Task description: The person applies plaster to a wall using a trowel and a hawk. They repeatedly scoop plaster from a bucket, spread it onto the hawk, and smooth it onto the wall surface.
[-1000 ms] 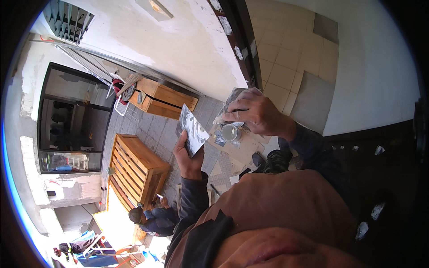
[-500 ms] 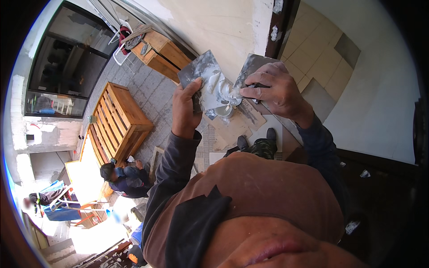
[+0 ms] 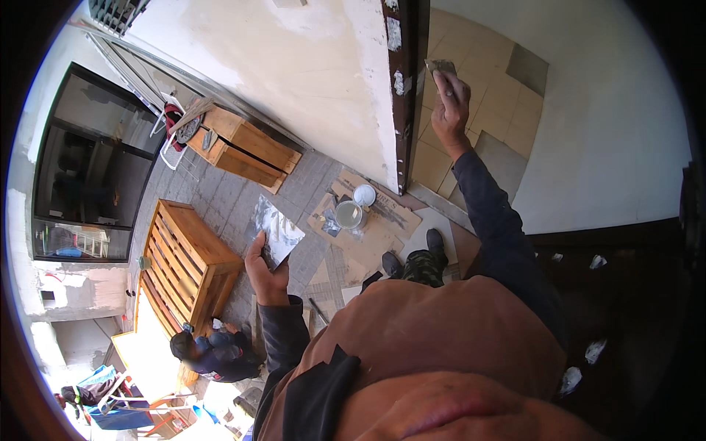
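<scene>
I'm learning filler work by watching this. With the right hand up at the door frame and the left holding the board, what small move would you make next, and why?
Probably draw the putty knife down along the door frame. The right hand has its blade raised against the frame's edge, where pale patches already show, while the left hand holds the smeared board low and away, so no reloading seems under way.

Right hand [image 3: 450,109] raised against the dark door frame [image 3: 409,88], gripping a putty knife [image 3: 440,67] with its blade touching the frame's edge. Left hand [image 3: 266,273] well left of and below the frame, holding a smeared flat board [image 3: 273,229] tilted. White bucket [image 3: 348,214] and round lid [image 3: 365,195] on cardboard [image 3: 368,220] near the frame's foot. Wooden crates [image 3: 187,264] farther left; another person [image 3: 213,354] crouched beyond them.
</scene>
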`<state>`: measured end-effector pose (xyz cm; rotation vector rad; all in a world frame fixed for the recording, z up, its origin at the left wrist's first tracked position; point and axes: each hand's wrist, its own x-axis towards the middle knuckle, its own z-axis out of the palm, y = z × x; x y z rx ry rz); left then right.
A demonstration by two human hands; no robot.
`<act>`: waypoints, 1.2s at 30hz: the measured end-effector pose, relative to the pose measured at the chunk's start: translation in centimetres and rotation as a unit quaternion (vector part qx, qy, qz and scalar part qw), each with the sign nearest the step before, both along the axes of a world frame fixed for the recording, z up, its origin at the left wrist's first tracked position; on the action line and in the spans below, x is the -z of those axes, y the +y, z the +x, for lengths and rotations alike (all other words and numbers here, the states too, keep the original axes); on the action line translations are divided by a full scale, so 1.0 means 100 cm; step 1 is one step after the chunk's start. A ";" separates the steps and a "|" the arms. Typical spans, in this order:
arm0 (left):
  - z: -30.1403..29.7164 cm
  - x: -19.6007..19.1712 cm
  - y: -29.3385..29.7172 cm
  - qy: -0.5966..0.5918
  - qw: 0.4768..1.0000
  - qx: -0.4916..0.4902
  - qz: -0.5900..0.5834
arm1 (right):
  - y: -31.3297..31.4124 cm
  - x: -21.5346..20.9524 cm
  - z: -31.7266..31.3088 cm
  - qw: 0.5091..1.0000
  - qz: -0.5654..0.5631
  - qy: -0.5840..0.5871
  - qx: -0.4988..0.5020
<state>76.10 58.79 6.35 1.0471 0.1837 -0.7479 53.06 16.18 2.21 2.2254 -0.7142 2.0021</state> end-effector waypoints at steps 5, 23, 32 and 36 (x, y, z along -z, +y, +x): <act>-0.002 0.015 0.011 0.007 1.000 -0.011 0.018 | -0.044 0.030 0.027 0.998 -0.054 0.038 0.003; 0.003 0.048 0.030 0.047 0.997 -0.033 0.041 | 0.026 -0.071 -0.027 0.891 -0.118 0.364 0.245; -0.007 0.060 0.018 0.096 0.995 -0.010 -0.009 | 0.021 -0.102 -0.017 0.790 -0.195 0.486 0.318; -0.009 0.070 0.020 0.100 0.995 -0.001 -0.026 | 0.021 -0.097 -0.015 0.819 -0.230 0.444 0.283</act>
